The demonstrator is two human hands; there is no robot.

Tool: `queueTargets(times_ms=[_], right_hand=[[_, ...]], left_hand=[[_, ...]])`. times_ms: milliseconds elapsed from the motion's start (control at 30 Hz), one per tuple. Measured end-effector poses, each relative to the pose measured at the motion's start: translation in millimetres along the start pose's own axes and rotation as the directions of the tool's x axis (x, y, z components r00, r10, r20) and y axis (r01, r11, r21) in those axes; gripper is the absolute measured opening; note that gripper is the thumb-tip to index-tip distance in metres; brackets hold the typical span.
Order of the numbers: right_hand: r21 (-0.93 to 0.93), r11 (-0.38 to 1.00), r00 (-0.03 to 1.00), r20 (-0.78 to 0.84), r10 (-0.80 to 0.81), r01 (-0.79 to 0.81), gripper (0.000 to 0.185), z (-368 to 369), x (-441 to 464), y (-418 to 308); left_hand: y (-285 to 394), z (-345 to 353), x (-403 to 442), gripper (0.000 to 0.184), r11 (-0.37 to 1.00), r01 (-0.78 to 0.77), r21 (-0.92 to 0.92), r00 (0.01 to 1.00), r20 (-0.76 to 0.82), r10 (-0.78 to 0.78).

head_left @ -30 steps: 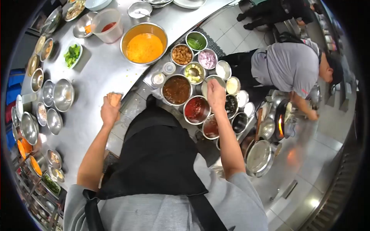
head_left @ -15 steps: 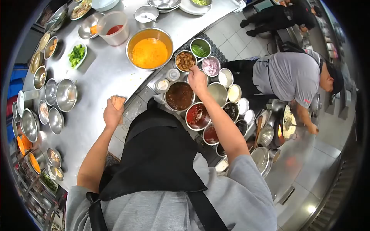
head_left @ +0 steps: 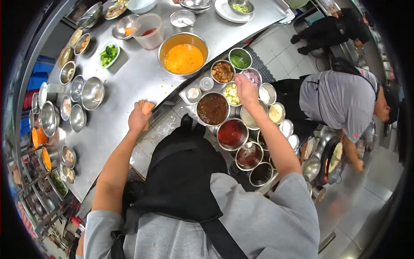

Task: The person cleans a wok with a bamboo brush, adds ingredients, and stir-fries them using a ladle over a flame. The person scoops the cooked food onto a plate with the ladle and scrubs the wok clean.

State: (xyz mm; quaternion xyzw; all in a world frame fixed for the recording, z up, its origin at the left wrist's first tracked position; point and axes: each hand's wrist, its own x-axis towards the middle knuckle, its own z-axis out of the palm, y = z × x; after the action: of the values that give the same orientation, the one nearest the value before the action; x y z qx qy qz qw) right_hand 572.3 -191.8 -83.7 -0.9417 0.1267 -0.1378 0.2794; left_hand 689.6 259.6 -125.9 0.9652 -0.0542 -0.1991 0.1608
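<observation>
My left hand (head_left: 139, 118) is closed round a tan, folded item (head_left: 146, 108) at the edge of the steel table (head_left: 116, 129). Over the cluster of steel containers, my right hand (head_left: 246, 90) is closed, and what it holds, if anything, is hidden. Under and beside it are a container of pale green chopped pieces (head_left: 231, 93), one of chopped pink onion (head_left: 251, 77) and one of browned chunks (head_left: 223, 71). Nearer to me sit a pot of brown sauce (head_left: 212, 108) and a pot of red sauce (head_left: 232, 134).
A large bowl of orange liquid (head_left: 184, 59) stands near the table edge, with a plastic tub (head_left: 147, 32) and a broccoli dish (head_left: 108, 56) behind. Several metal bowls line the left. At right, a co-worker (head_left: 336, 97) bends by a wok (head_left: 334, 159).
The view has shifted, so most things appear further right. My right hand has moved from the browned chunks toward the onion and green pieces. My left hand keeps its hold.
</observation>
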Motion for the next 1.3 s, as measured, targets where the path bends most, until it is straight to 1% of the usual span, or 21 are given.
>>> queueTargets(times_ms=[100,200,300,333,400,467,533,567,667,700,733,800,833,867,933,1000,1067,1133,1200,1267,1300], right_hand=[[-0.084,0.996,0.999,-0.035,-0.038,0.035,0.03,7.8,1.3,6.4],[-0.129,0.991,0.998,0.043,-0.037,0.042,0.027,35.7,-8.0,31.9],[0.029,0.997,0.986,-0.148,0.073,-0.07,0.026,26.4,-9.6,16.1],[0.029,0.998,0.986,-0.152,0.063,-0.06,0.026,22.1,-13.6,9.2],[0.052,0.987,0.97,-0.185,0.161,-0.154,0.027,16.3,-17.8,2.4],[0.01,0.986,0.964,-0.209,0.162,-0.164,0.027,37.9,-17.7,20.4],[0.25,0.914,0.935,-0.073,0.348,-0.321,0.028,49.3,-13.2,27.2],[0.363,0.86,0.911,-0.066,0.408,-0.359,0.028,51.8,-14.1,30.7],[0.404,0.848,0.884,-0.165,0.437,-0.343,0.028,32.8,-15.1,12.3],[0.296,0.898,0.897,-0.202,0.392,-0.326,0.029,33.3,-15.2,16.2],[0.299,0.896,0.898,-0.196,0.394,-0.328,0.029,41.3,-13.4,23.6],[0.288,0.918,0.939,-0.13,0.319,-0.272,0.03,62.3,-11.7,39.0],[0.297,0.921,0.961,-0.036,0.276,-0.253,0.029,65.0,-11.0,40.1],[0.29,0.93,0.97,-0.02,0.242,-0.226,0.027,66.1,-12.8,42.3],[0.09,0.979,0.976,-0.105,0.193,-0.184,0.024,37.3,-13.2,15.2],[0.185,0.974,0.971,-0.174,0.164,-0.131,0.022,12.8,-22.2,-14.5],[0.164,0.977,0.977,-0.142,0.162,-0.139,0.022,13.0,-31.0,-19.1],[0.161,0.981,0.994,0.025,0.109,-0.112,0.022,27.6,-44.8,-12.3],[0.094,0.989,0.993,0.024,0.114,-0.116,0.026,37.5,-51.6,2.1],[0.072,0.992,0.991,-0.083,0.106,-0.1,0.022,35.4,-56.5,-1.9],[0.134,0.978,0.985,-0.049,0.165,-0.157,0.022,28.0,-58.5,-12.3]], left_hand=[[0.2,8.7,-2.4,0.059,0.999,0.026,0.045,0.999,-0.025,-0.024],[6.5,7.7,-9.1,0.06,0.996,0.053,0.078,0.998,-0.02,-0.051],[0.1,11.3,-7.2,0.061,0.998,0.028,0.053,0.999,-0.037,-0.026],[-0.4,9.5,-6.9,0.061,0.998,0.029,0.048,0.999,-0.047,-0.027],[-1.4,12.1,-7.8,0.061,0.999,0.018,0.039,0.999,-0.046,-0.016],[-1.1,12.4,-8.1,0.062,0.999,0.027,0.04,0.999,-0.045,-0.025],[-2.4,14.3,-9.4,0.062,0.998,0.026,0.05,0.999,-0.04,-0.025],[-1.7,14.2,-9.8,0.062,0.999,0.015,0.034,0.999,-0.041,-0.014],[-3.9,13.3,-8.7,0.063,1.0,0.002,0.017,0.998,-0.056,-0.001],[-3.4,14.0,-9.1,0.063,1.0,-0.007,0.008,0.998,-0.066,0.008],[-2.0,12.1,-9.7,0.063,1.0,-0.003,0.012,0.998,-0.065,0.003],[0.2,10.2,-10.5,0.063,0.999,0.041,0.03,0.998,-0.048,-0.039],[-4.5,13.0,-8.3,0.063,0.999,0.034,0.023,0.999,-0.043,-0.033],[-9.3,15.6,-6.5,0.064,1.0,-0.009,0.017,0.997,-0.076,0.01],[-16.2,24.1,-1.2,0.067,0.998,-0.068,-0.009,0.993,-0.1,0.067],[-13.0,21.4,-2.9,0.067,1.0,-0.026,0.005,0.997,-0.075,0.026],[-6.4,19.0,-3.4,0.065,1.0,-0.022,-0.002,0.997,-0.08,0.022],[-11.9,14.1,-6.2,0.064,1.0,-0.014,0.007,0.997,-0.08,0.014],[-11.7,17.6,-5.6,0.062,0.999,-0.04,0.0,0.996,-0.085,0.04],[-10.8,19.9,-4.8,0.063,0.999,-0.033,-0.009,0.996,-0.082,0.032],[-12.0,17.7,-5.3,0.063,1.0,-0.031,-0.004,0.996,-0.08,0.031]])
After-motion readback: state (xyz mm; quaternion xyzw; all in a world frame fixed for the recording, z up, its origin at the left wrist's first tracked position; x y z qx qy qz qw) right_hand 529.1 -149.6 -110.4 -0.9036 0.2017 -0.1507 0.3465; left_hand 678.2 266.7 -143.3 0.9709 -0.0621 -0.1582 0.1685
